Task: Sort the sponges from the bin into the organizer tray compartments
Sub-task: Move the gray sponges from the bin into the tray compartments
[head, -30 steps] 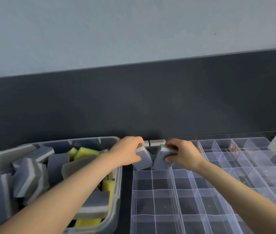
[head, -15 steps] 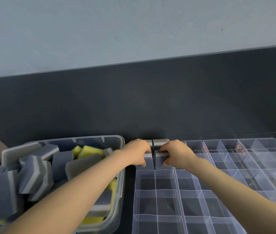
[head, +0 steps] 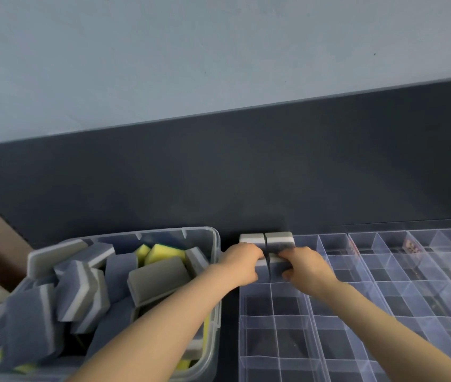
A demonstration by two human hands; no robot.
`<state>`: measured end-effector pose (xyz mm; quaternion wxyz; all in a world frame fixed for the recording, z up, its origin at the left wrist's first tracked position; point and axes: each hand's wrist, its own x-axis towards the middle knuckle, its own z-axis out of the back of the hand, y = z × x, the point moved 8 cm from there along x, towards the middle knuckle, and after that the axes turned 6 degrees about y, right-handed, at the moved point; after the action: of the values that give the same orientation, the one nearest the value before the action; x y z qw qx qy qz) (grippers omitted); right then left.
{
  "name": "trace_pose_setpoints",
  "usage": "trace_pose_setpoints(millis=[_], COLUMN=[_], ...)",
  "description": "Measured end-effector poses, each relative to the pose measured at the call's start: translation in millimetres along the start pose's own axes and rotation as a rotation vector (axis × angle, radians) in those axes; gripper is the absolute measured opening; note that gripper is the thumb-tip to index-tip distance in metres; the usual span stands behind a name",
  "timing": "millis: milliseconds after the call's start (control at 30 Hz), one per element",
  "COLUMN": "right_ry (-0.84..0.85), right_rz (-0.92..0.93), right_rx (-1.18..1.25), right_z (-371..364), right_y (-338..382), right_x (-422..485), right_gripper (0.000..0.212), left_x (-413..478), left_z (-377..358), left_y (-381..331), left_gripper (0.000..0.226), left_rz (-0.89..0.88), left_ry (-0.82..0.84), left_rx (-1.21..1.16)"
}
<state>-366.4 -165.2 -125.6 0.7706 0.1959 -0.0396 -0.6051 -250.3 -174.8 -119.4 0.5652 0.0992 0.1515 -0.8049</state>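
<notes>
Center of frame: left hand (head: 242,264) clamped on a gray sponge (head: 263,268), right hand (head: 305,267) pinching a second sponge (head: 276,270) - side by side in the tray (head: 257,315). Bin (head: 213,274) lower left.

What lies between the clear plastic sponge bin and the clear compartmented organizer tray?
Only a narrow strip of dark tabletop, crossed farther back by the left hand, as the head view shows.

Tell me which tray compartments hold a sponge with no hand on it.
The two in the tray's far-left corner: each holds a grey-and-white sponge, behind the pair the left hand and right hand grip.
</notes>
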Motion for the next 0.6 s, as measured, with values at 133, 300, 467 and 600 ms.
trace_pose_setpoints(millis=[133, 300, 467, 600], right_ry=[0.052, -0.028, -0.134, -0.117], right_rz=[0.006, 0.047, 0.127, 0.251], right_rx=[-0.032, -0.045, 0.048, 0.105], right_z=[6, 33, 51, 42], right_y=[7, 24, 75, 124], right_x=[-2, -15, -23, -19], right_gripper=[0.031, 0.029, 0.038, 0.039], left_x=[-16, -68, -116, -128], left_z=[15, 72, 89, 51], left_y=[-3, 19, 96, 132], left_gripper=[0.038, 0.048, 0.03, 0.037], left_rz=[-0.065, -0.111, 0.051, 0.16], left_ry=[-0.034, -0.255, -0.279, -0.055], left_rx=[-0.005, -0.085, -0.106, 0.045])
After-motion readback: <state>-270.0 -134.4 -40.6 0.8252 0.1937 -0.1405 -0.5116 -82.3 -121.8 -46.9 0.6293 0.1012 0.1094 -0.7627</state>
